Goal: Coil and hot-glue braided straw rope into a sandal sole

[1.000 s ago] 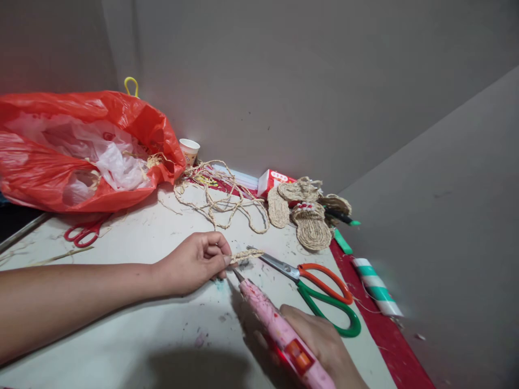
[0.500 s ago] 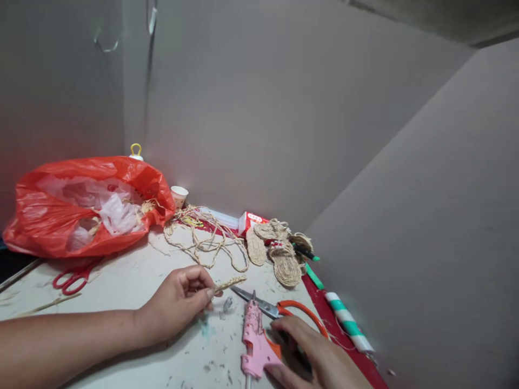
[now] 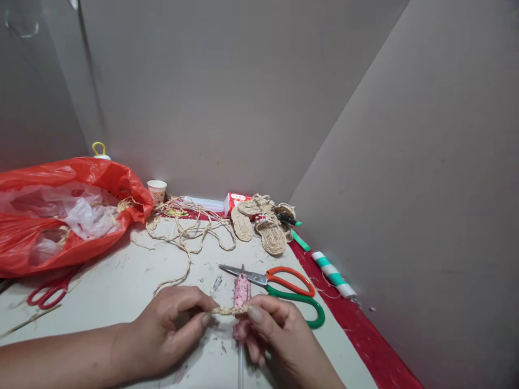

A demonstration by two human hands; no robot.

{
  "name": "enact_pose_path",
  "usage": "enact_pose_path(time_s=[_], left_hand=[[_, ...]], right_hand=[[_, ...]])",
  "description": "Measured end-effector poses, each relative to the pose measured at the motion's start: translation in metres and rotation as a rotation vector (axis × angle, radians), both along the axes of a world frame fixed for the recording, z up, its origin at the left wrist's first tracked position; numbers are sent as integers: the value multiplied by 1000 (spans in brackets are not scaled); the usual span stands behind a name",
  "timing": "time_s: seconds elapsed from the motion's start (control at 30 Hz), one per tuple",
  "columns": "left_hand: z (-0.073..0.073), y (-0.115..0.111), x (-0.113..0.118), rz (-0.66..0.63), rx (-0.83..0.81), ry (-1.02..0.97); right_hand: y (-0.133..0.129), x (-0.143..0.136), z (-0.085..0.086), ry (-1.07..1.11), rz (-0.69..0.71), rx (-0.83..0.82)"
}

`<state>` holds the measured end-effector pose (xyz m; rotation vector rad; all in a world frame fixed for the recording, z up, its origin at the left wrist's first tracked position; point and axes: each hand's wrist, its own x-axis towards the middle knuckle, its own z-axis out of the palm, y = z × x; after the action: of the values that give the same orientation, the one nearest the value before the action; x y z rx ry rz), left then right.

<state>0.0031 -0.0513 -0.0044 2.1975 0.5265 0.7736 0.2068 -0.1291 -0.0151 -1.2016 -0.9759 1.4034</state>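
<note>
Straw braid [image 3: 229, 311]: I see it held sideways between my two hands, over the table [image 3: 194, 292].
Left hand [image 3: 172, 327]: my thumb and finger pinch one end of it.
Right hand [image 3: 286, 332]: my thumb and finger pinch the other end.
Pink glue gun [image 3: 242, 289]: partly hidden behind the braid and my right hand.
Big scissors [image 3: 263, 279]: just beside the gun.
Straw rope [image 3: 185, 234]: a loose tangle farther back.

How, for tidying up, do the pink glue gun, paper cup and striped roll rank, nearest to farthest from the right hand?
1. Pink glue gun: partly behind the right hand
2. Striped roll: off to the right
3. Paper cup: far back, left
</note>
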Motion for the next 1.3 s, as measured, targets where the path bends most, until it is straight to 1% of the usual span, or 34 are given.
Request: enact_pose_path(time_s=[0.07,0.17,0.23,0.3,0.4,0.5,0.6,0.7,0.77,0.87,0.97,1.07,1.17,1.3], left_hand=[[0,1,0,-4,20,11],[0,1,0,-5,14,26],[-1,1,0,-5,-8,30],[0,-1,0,7,-65,36],[0,-2,2,34,-239,56],[2,-2,5,51,-465,51],[6,1,7,19,-665,-15],[11,5,7,-22,-775,-69],[13,5,7,-48,-799,-62],[15,2,6,-96,-833,-24],[16,-1,7,-97,-822,11],[19,-2,8,-82,-777,22],[20,-2,9,-86,-768,32],[19,-2,8,-90,-735,45]], right_hand=[[0,2,-2,3,15,-17],[0,1,-3,-8,-12,-37],[0,0,-2,-28,-30,-38],[-2,-3,-1,-51,-59,-27],[-6,-7,5,-136,-130,0],[-10,-9,9,-344,-174,85],[-13,-8,9,-553,-192,209],[-14,-6,7,-654,-182,304],[-14,-5,6,-708,-156,364],[-12,-4,7,-784,-73,442],[-12,-3,9,-840,-6,505],[-12,-2,10,-868,13,559],[-12,-1,10,-870,43,605],[-12,-2,13,-870,52,652]])
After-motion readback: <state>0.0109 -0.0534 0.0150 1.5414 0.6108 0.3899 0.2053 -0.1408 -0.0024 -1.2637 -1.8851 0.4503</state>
